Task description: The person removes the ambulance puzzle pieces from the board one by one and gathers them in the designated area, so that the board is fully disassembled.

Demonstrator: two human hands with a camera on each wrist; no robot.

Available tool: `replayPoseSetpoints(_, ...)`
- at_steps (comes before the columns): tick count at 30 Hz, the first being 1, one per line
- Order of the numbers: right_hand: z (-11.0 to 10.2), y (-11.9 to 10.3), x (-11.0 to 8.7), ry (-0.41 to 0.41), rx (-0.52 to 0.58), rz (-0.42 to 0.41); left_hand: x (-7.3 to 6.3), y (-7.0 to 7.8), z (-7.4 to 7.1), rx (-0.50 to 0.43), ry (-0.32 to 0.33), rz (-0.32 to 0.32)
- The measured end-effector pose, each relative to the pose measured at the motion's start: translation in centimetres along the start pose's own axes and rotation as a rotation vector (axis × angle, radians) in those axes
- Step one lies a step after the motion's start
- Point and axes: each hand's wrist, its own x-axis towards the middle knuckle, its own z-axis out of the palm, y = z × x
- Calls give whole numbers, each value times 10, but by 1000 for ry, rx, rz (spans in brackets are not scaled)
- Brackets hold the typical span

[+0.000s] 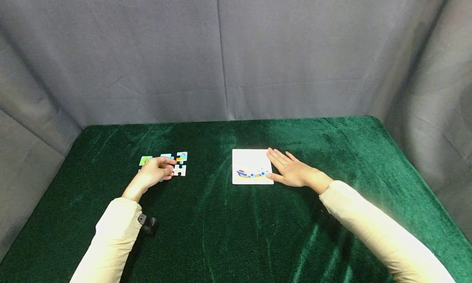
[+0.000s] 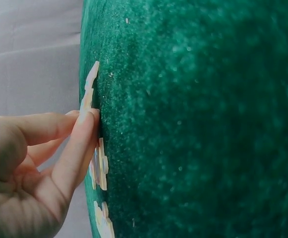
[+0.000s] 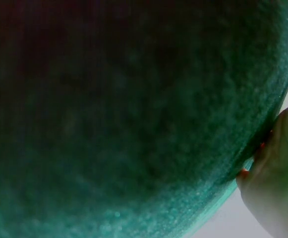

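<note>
My left hand (image 1: pixel 156 171) pinches a pale jigsaw puzzle piece (image 1: pixel 180 170) between thumb and fingers, low over the table. Seen edge-on in the left wrist view, a puzzle piece (image 2: pixel 87 101) stands between the fingertips. Around that hand lie more pieces: one with an orange and blue print (image 1: pixel 182 156), a light blue one (image 1: pixel 167 155) and a green one (image 1: pixel 145 160) partly covered by the hand. My right hand (image 1: pixel 293 171) lies flat with fingers stretched out, fingertips and thumb on the right edge of a white picture card (image 1: pixel 250 160) with a small coloured drawing.
A dark green velvety cloth (image 1: pixel 228 229) covers the table. Grey curtains (image 1: pixel 166 62) hang behind it and at both sides. A small black device (image 1: pixel 148 224) sits at the left sleeve's cuff.
</note>
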Motion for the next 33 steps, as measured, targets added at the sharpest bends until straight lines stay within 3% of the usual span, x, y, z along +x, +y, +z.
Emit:
replayPoseSetpoints(12,-1,0,1,15,-12,5,0,-2,0,-5,1,-19)
replayPoseSetpoints(19,0,-2,-1,36,-23,-1,-1,4,6,34,14,14)
replayPoseSetpoints(25,-1,-4,-2,56,-58,-8,1,17,19,79,10,88)
replayPoseSetpoints(33,-6,-17,-1,111,-70,-117,11,41,48,127,-7,147)
